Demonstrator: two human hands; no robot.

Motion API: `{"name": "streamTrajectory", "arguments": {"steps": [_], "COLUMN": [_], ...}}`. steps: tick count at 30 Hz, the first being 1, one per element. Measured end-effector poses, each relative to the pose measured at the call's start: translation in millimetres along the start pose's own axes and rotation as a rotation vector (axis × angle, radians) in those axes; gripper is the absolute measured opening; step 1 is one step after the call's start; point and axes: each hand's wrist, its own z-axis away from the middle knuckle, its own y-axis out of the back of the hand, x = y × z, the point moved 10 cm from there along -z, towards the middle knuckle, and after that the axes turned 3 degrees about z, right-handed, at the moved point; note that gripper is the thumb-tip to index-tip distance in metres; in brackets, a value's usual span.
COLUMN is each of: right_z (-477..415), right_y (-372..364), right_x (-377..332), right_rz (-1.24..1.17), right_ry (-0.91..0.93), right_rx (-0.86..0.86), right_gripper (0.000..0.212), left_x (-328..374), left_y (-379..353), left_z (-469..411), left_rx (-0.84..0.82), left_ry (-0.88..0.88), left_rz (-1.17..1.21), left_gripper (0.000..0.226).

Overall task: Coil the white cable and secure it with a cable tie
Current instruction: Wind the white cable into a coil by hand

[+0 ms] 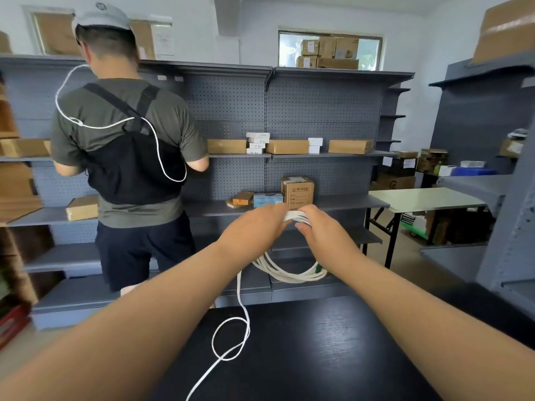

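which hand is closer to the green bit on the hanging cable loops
Right. The green bit hangs just under the right hand; the left hand is up and across the loops from it.

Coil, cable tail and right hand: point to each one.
coil (289,275), head view, hanging loops.
cable tail (213,341), head view, left side of its loose loop.
right hand (322,231), head view, back of hand.
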Motion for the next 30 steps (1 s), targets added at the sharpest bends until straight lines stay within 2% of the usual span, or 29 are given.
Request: {"name": "streamTrajectory", "arguments": {"steps": [3,6,8,13,15,20,25,28,30], "right_z": [5.6,9.3,11.0,22.4,31.6,59.9,83.7,102.7,112.7], "right_y": [-0.6,-1.1,0.5,-3.6,-15.1,-45.0,-62.2,-76.7,-76.8], "right_x": [4.0,11.0,20.5,52.5,64.6,94.7,99.2,104.5,111.3], "right_rz": [0.018,0.030,0.013,-0.160,-0.240,-0.334,-0.107,-0.008,-0.004], "right_ry": [0.026,0.061,0.047,-0.073,-0.127,-0.268,-0.126,-0.063,-0.067], "right_rx": [-0.013,-0.056,-0.066,-0.028,-0.031,-0.106,-0.230,-0.354,-0.369], "right_gripper": [0.022,0.021,0.020,0.013,0.009,0.011,0.030,0.020,0.017], "left_x": [2.7,-1.1,-2.8,-3.5,2.3,21.3,54.3,69.7,74.7], "left_y": [-5.5,-20.1,-32.8,-59.2,-66.9,-82.7,-110.8,-126.2,-136.3], "left_z": [7.7,16.9,23.7,43.4,50.7,62.8,70.8,75.7,80.9], "left_rx": [-0.026,-0.074,-0.090,0.011,0.041,0.037,-0.135,-0.206,-0.233], "left_ry": [0.028,0.107,0.182,0.414,0.463,0.468,0.393,0.336,0.338], "left_rz": [0.208,0.547,0.701,1.040,0.991,0.647,0.393,0.231,0.223], "left_gripper": [0.030,0.010,0.014,0.011,0.014,0.019,0.021,0.025,0.027]}}
